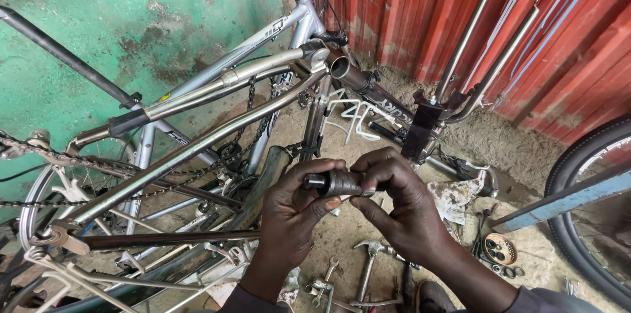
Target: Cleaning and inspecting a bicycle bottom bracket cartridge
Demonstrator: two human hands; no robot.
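Observation:
Both my hands hold a short dark metal cylinder (336, 183), a greasy bicycle part with a black end cap pointing left. My left hand (299, 211) wraps it from below and the left, thumb on top. My right hand (397, 201) grips its right end with fingers curled over it. Right behind my hands stands a bare silver bicycle frame (197, 145), upside down, with an open tube end (340, 67) above my hands. A chain (79, 165) hangs across the frame on the left.
On the dirt floor below my hands lie a hammer (368, 267), spanners (323, 283) and a small round tin of parts (499, 249). A bicycle wheel (585, 221) stands at the right. Fork legs (470, 44) lean on the red corrugated wall; a green wall is at the left.

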